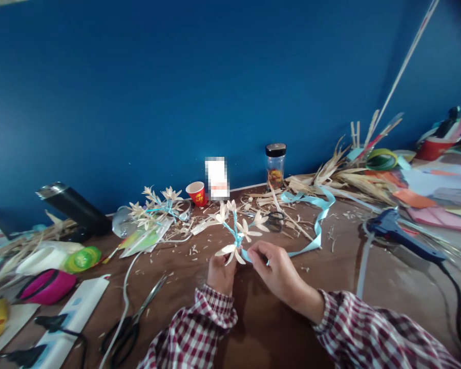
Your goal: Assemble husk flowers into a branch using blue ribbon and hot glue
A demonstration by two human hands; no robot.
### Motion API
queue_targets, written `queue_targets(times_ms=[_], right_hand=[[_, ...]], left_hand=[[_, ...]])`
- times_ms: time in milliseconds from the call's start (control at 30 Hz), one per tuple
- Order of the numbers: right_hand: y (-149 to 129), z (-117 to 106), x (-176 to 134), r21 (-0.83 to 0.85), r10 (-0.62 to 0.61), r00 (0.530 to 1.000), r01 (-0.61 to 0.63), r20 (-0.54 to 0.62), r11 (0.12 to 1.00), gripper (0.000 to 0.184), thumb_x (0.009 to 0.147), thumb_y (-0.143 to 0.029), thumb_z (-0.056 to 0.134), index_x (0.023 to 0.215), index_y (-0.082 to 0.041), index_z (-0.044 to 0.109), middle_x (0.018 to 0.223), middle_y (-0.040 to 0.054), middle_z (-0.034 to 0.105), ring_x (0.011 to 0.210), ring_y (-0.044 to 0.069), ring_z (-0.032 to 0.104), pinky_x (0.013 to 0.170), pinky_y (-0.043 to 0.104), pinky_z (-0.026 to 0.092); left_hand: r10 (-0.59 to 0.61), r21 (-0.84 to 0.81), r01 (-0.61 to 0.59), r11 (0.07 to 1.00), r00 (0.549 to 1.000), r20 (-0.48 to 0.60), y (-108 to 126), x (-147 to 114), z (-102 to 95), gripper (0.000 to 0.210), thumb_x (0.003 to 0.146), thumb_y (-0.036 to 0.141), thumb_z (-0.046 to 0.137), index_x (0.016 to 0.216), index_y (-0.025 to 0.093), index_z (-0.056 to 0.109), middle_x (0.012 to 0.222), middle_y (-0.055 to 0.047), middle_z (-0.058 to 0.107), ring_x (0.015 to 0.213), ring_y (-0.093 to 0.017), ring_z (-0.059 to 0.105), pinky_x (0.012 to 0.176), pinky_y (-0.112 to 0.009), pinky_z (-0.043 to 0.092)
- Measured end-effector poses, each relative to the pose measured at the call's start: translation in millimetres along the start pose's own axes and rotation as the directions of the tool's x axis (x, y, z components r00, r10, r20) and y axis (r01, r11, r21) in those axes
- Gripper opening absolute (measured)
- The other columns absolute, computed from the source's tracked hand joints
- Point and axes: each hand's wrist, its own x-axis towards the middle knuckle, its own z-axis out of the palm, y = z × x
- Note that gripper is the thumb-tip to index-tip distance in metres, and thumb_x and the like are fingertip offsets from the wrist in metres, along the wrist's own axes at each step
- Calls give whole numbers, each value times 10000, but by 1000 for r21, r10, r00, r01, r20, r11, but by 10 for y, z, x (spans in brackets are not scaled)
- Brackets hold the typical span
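Note:
A spray of pale husk flowers [236,230] with stems wrapped in light blue stands upright in the middle. My left hand [221,271] grips it from below, fingers closed round the stem and partly hidden by the lowest petals. My right hand [274,266] pinches a light blue ribbon [303,250] close to the stem, just right of the lowest flower. From there the ribbon trails right across the table, then loops back toward the wall. Another bunch of husk flowers [169,200] lies behind to the left.
Scissors [142,305] and a power strip [75,312] lie at the left. A blue glue gun [407,236] rests at the right. Along the wall stand a red paper cup [197,193], a lidded jar [275,166] and a heap of dry husks [330,179]. A black bottle [77,207] leans at far left.

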Motion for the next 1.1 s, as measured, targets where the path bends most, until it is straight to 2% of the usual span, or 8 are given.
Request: queue_targets(times_ms=[167,300,433,533,600,700,900,1100], right_hand=[[19,-46,18,-67,2,1000,-1,24,998,252,890,-282,428,721,-179,584,651,13,601,589,131,528,569,228,381],[91,-81,50,-157,6,1000,-3,20,988,329,908,-305,386,655,-173,549,599,7,565,567,124,513,552,219,372],[174,-96,72,-240,35,999,-30,16,970,313,897,-286,405,659,-173,574,598,14,590,572,135,537,566,230,388],[190,-131,78,-323,-39,999,29,-23,946,154,839,-226,500,807,-183,644,785,49,665,729,183,584,693,283,425],[175,-159,85,-353,-131,985,84,-111,932,183,816,-180,520,947,-190,647,953,70,662,893,219,570,828,336,403],[139,-181,106,-234,-108,978,65,-177,970,203,858,-206,476,968,-179,644,962,78,666,937,220,566,861,344,399],[130,-140,142,140,18,993,-34,113,990,206,870,-276,478,863,-166,652,840,46,680,783,163,601,693,256,443],[199,-112,159,370,96,978,-160,185,915,243,821,-365,546,735,-149,616,682,9,605,657,129,539,637,241,423]], left_hand=[[-146,-217,151,964,989,37,107,-8,19,122,648,267,740,733,189,702,659,-21,643,624,-129,589,608,-248,519],[-235,-282,262,923,964,128,145,37,-64,169,640,225,758,768,139,689,665,-13,641,605,-93,591,655,-227,536],[-253,-300,288,909,956,150,171,65,-114,215,630,174,766,817,110,679,697,-27,658,652,-101,617,691,-231,542],[-274,-306,301,903,953,130,194,58,-103,196,621,175,775,776,115,670,645,-15,646,610,-92,611,638,-212,542],[-283,-309,309,899,951,127,199,41,-78,208,591,181,794,736,117,661,618,-2,634,582,-87,604,607,-204,538],[-288,-302,316,900,948,133,188,-2,-28,236,551,192,817,697,120,646,599,12,623,567,-87,605,597,-205,533],[-256,-209,303,930,940,225,156,-101,43,305,546,206,815,797,121,665,674,-3,655,554,-94,609,587,-227,537],[-335,-156,374,914,914,230,155,-124,46,262,581,242,798,756,135,635,623,-4,656,546,-102,621,569,-226,543]])
